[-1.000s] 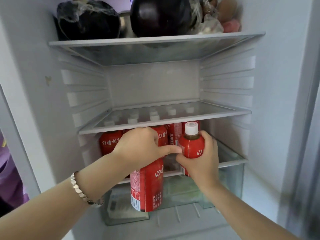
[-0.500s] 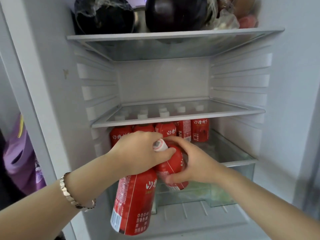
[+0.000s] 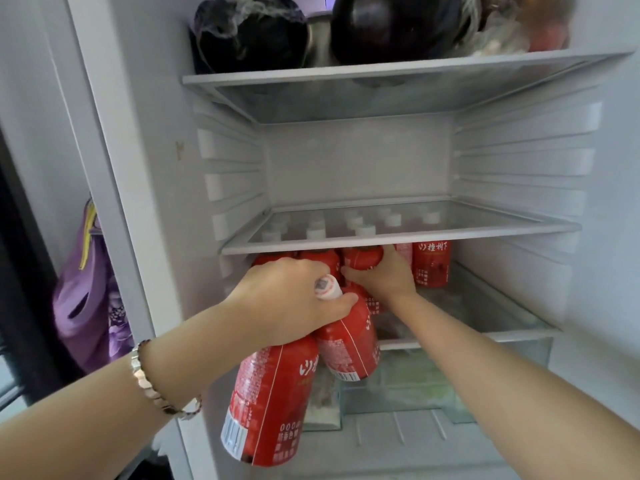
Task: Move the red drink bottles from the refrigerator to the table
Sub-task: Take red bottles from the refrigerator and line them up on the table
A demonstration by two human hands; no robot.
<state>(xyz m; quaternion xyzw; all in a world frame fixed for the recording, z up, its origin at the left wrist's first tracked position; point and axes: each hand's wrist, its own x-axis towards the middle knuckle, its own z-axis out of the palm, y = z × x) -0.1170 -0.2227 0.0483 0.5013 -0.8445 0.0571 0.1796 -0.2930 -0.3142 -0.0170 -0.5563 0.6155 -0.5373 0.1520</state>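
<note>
My left hand (image 3: 291,299) grips two red drink bottles by their necks in front of the open refrigerator: one (image 3: 270,400) hangs low and tilted, the other (image 3: 349,344) leans beside it with its white cap showing. My right hand (image 3: 384,275) reaches under the glass shelf (image 3: 398,235) and closes around a third red bottle (image 3: 363,258) standing in the row. More red bottles stand there, one (image 3: 431,265) to the right of my right hand; white caps show through the glass.
Dark aubergines (image 3: 391,26) and wrapped produce lie on the top shelf (image 3: 381,69). A clear crisper drawer (image 3: 485,375) sits below the bottles. A purple bag (image 3: 90,299) hangs left of the refrigerator wall.
My right hand passed its bottle to my left hand, which now holds two, then reached back under the shelf onto another bottle. The view shifted right.
</note>
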